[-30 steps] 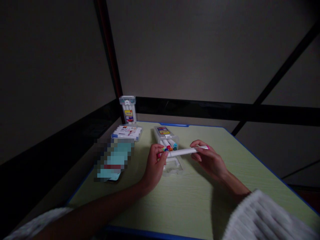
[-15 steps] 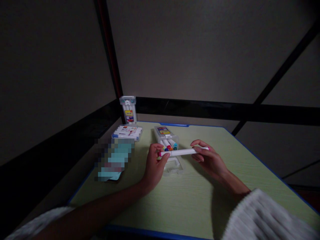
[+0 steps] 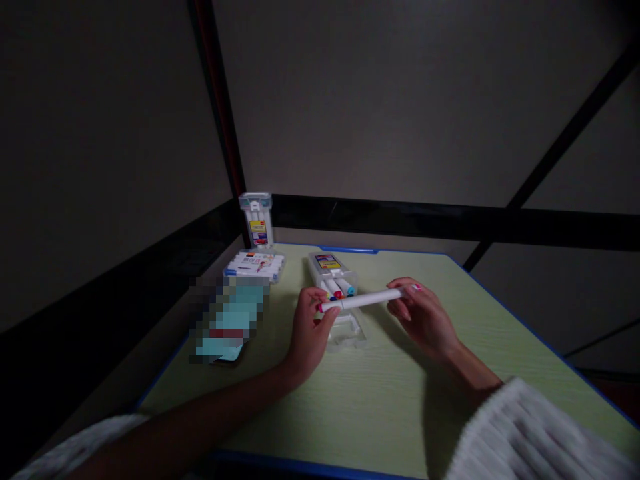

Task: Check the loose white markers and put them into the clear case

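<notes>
A white marker (image 3: 365, 300) with pink ends is held level between both hands, just above the table. My left hand (image 3: 309, 331) pinches its left end, fingers closed on the cap. My right hand (image 3: 423, 317) grips its right end with closed fingers. Right behind the marker lies an open clear marker case (image 3: 331, 270) with several coloured-capped markers sticking out toward me. The case's clear lid (image 3: 349, 331) lies on the table under the marker, between my hands.
On the light green table (image 3: 380, 393) with a blue edge, a flat marker pack (image 3: 254, 265) lies at the back left, and another clear case (image 3: 257, 220) stands upright behind it. A blurred teal item (image 3: 227, 320) lies at the left. Dark rails and a wall border the table.
The marker's right end has risen slightly, and my right hand has shifted a little up and right along it. My left hand has stayed almost still.
</notes>
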Available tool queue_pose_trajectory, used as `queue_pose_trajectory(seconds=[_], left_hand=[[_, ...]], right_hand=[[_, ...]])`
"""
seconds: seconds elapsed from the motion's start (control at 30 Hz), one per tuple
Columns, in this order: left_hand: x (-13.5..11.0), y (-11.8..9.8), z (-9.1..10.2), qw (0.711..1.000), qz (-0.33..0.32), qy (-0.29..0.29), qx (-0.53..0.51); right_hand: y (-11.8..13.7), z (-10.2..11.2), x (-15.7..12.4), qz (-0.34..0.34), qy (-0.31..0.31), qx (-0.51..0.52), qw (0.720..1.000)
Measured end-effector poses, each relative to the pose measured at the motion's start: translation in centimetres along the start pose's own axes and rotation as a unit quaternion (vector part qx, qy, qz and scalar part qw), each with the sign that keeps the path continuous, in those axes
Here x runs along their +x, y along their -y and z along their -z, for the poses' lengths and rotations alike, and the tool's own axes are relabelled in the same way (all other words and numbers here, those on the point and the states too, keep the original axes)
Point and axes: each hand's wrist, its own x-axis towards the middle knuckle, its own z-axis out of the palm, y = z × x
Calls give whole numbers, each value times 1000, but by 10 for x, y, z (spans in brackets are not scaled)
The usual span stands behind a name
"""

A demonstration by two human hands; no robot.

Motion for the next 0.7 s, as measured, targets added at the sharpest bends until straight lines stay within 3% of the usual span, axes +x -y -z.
queue_pose_trajectory(seconds=[0.3,0.43,0.7], left_hand=[[1,0,0,1000,25,-18,-1],[1,-1,0,999,26,-25,-1],[2,-1,0,999,31,-20,-15]], right_hand=[[8,2,-1,146,-46,-12,988],[3,7,0,178,-65,-38,981],[-2,7,-8,177,-44,-256,949]])
